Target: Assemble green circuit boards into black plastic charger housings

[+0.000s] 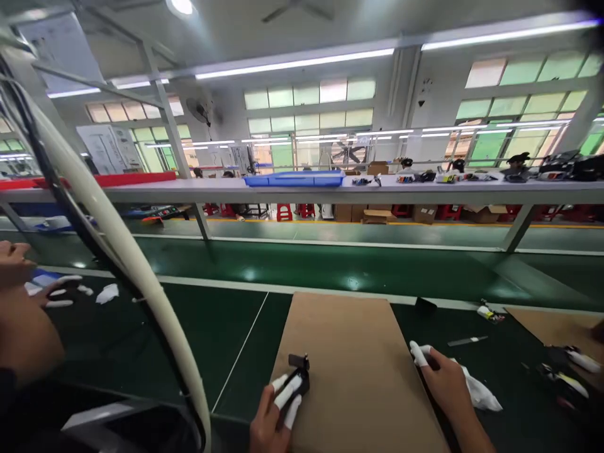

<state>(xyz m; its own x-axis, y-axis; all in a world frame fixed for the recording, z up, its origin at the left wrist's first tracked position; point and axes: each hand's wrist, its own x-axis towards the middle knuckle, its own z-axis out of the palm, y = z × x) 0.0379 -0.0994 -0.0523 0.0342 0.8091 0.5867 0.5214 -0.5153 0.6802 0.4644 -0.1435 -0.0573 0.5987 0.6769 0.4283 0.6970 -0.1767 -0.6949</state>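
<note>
My left hand (276,412), with white finger cots on several fingers, grips a small black plastic part (304,377) whose flap stands up. It holds the part above the left side of a brown cardboard sheet (349,365) on the dark green bench. My right hand (441,374) is at the sheet's right edge, white cots on its fingertips. Its fingers are stretched forward and nothing shows in them; whether they touch the cardboard I cannot tell. A crumpled white cloth or bag (479,390) lies beside that hand.
A thick cream hose (151,283) with black cables crosses the left side. Another person's hand (56,294) is at the far left. A flat metal tool (467,341) and black parts (566,384) lie on the right. A blue tray (295,179) sits on the raised shelf.
</note>
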